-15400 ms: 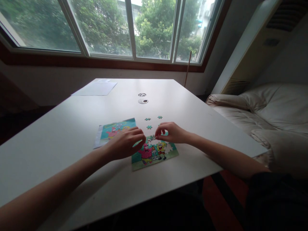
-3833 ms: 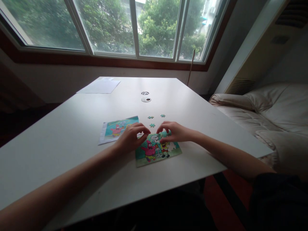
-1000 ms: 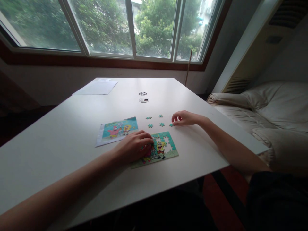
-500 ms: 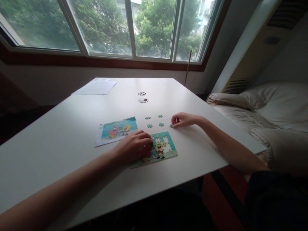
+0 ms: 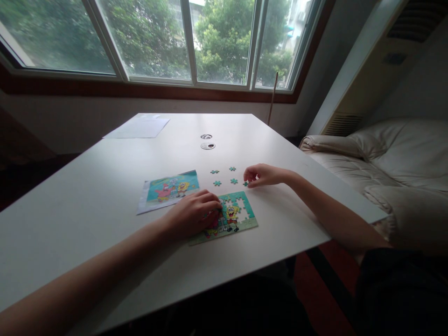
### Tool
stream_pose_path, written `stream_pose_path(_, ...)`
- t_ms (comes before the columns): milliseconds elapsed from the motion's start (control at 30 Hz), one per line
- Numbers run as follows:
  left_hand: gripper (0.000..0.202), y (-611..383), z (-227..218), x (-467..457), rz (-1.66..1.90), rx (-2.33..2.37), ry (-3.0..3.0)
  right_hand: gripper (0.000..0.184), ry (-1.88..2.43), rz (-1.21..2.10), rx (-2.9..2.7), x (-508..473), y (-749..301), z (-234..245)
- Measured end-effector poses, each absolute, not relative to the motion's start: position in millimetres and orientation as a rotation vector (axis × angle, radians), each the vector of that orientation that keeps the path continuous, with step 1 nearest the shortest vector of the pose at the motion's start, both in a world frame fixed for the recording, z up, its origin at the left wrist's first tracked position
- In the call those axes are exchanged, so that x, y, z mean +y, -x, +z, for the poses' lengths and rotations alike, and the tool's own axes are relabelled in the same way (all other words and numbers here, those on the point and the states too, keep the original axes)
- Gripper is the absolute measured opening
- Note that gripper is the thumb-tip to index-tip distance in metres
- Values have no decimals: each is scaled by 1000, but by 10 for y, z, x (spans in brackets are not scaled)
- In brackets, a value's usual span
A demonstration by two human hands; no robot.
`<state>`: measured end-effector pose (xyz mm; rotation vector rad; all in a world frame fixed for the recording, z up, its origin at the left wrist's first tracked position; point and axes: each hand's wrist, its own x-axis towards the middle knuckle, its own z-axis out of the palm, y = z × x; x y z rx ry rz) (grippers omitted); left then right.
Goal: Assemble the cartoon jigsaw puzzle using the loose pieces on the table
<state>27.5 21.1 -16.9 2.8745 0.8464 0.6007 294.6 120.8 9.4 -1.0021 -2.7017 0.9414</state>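
Observation:
A jigsaw puzzle [image 5: 250, 223] with a cartoon picture lies on the white table, with white gaps in its upper right part. My left hand [image 5: 196, 210] rests over its left side, fingers bent together and holding it down; the fingertips are partly hidden. Beyond the puzzle's top right corner, my right hand [image 5: 261, 175] is closed at the fingertips on a small green puzzle piece [image 5: 246, 184] at the tabletop. Several loose pieces, among them one piece [image 5: 234, 181] nearest this hand, lie apart to its left. The picture sheet in a clear bag [image 5: 171, 189] is behind my left hand.
Two round flat discs, a patterned disc [image 5: 206, 136] and a pale disc [image 5: 207, 146], lie farther back on the table [image 5: 87, 210]. White paper [image 5: 138, 127] is at the far left corner. A cream sofa [image 5: 402, 149] stands to the right, and windows are ahead.
My right hand has shifted slightly left, and the green puzzle piece at its fingertips has moved left with it. My left hand stays on the puzzle.

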Motion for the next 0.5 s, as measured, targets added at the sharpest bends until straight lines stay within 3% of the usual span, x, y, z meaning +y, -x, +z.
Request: stream_pose_path(500, 18, -274, -164, 209, 589, 845, -2873, 19, 806, 968, -2734, 1075, -2830, 159)
